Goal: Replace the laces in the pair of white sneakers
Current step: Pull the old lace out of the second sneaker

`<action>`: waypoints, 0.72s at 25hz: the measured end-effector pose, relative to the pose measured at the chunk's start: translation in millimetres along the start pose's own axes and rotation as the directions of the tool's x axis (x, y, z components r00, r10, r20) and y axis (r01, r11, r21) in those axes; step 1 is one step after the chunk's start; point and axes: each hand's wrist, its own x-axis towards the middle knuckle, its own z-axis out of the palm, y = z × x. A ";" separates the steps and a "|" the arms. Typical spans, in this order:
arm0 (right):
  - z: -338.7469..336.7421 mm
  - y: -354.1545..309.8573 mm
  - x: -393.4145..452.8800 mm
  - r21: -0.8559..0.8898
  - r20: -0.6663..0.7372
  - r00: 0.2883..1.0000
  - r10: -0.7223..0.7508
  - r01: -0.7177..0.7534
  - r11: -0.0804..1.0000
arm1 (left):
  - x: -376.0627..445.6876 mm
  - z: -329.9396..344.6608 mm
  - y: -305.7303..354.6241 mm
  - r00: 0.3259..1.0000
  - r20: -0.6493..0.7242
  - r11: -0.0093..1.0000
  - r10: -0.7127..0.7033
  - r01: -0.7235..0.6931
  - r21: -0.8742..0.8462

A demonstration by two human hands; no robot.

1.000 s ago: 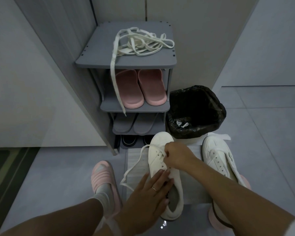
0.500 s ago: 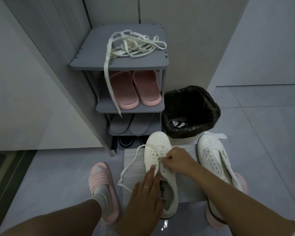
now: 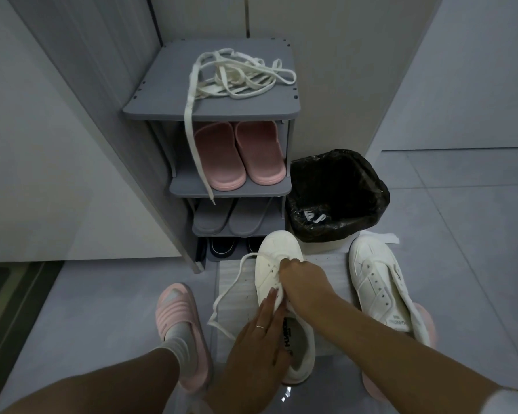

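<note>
Black-lined waste bin [image 3: 338, 192]: white scraps inside. Before it, right hand [image 3: 304, 279] pinches white flat lace [image 3: 231, 294]; flat left hand [image 3: 259, 348] steadies white leather sneaker [image 3: 277, 264].

Both forearms are bare. The left hand [image 3: 256, 351] wears a thin silver ring [image 3: 260, 326] on one of its fingers [image 3: 268, 306]. The right hand [image 3: 304, 277] has no ring showing. A white sleeve edge [image 3: 509, 403] shows at the near right corner. The left foot wears a white ribbed sock [image 3: 178, 352] inside a pink ridged slide sandal [image 3: 177, 321]; another pink sandal [image 3: 425, 321] peeks out on the right.
</note>
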 end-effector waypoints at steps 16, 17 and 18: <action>26.9 15.4 -2.0 0.392 -0.363 0.879 0.309 -0.157 0.907 | -0.8 23.2 -8.2 0.981 -0.186 0.932 0.058 0.014 0.363; 20.4 25.2 3.4 0.283 -0.465 0.857 0.222 -0.094 0.955 | -0.8 22.1 -7.2 0.979 -0.193 0.923 0.063 0.017 0.385; 16.6 34.0 7.8 0.200 -0.564 0.812 0.147 -0.038 0.979 | -0.6 21.5 -6.7 0.977 -0.204 0.919 0.058 0.028 0.393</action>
